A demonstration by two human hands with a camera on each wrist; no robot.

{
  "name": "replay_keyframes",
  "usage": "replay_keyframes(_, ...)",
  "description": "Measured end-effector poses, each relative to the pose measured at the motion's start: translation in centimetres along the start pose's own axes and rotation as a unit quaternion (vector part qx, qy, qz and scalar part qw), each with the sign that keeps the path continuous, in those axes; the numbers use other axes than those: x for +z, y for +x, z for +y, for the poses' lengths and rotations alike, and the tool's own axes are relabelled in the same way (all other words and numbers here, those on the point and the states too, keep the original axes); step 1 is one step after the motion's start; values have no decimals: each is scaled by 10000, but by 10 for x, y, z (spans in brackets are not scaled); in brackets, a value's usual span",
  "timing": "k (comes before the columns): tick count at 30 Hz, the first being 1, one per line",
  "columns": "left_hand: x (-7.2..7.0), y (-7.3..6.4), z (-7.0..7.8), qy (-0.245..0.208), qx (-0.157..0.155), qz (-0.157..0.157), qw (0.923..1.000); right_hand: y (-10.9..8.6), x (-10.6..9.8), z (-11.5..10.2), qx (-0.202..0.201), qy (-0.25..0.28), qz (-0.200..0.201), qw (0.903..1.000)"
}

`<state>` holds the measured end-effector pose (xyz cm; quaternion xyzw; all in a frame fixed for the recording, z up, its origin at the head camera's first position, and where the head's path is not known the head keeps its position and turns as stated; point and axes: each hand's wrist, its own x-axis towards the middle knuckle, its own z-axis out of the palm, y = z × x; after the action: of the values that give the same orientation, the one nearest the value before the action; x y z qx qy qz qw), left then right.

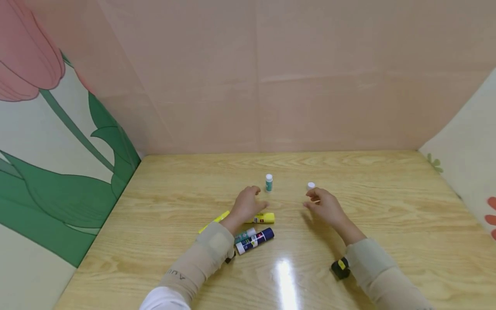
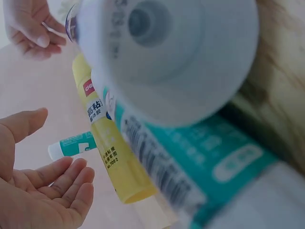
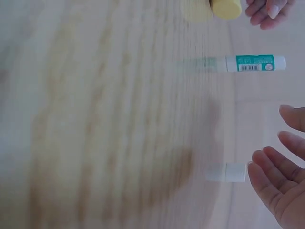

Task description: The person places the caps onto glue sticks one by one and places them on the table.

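A small green-and-white glue stick (image 1: 269,183) stands upright on the table. Just left of it is my left hand (image 1: 248,204), fingers loosely spread and nothing held; the left wrist view shows its palm and bent, relaxed fingers (image 2: 71,183). Farther right, a small white cap (image 1: 311,185) stands on the tabletop. My right hand (image 1: 324,206) hovers close by it, empty, with fingers and thumb apart. From the right wrist, the fingertips (image 3: 257,167) show right beside the cap, while the upright glue stick (image 3: 256,63) is farther off.
Below my left forearm lie a yellow glue stick (image 1: 264,218), a dark blue one (image 1: 255,241) and a green one (image 1: 246,234). Another yellow stick (image 1: 214,221) lies left of that wrist. A pink wall covering (image 1: 255,107) rises behind the wooden table (image 1: 186,172).
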<state>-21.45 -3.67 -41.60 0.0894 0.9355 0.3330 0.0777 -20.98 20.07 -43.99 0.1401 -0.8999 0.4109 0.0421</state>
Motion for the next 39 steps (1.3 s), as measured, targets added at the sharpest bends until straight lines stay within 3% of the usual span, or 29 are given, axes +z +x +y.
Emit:
replay_keyframes(17,3,10,7,-60,-281,98,9995,9,-7,5,115,-141,16,9998)
replay_keyframes(29,4,14,6,-130,-165,169,9996,15,-10,7,233,-228,-32,9995)
replay_keyframes(39,6,19,10,-198,-306,102,9993,17,-10,12,315,-180,-62,9993)
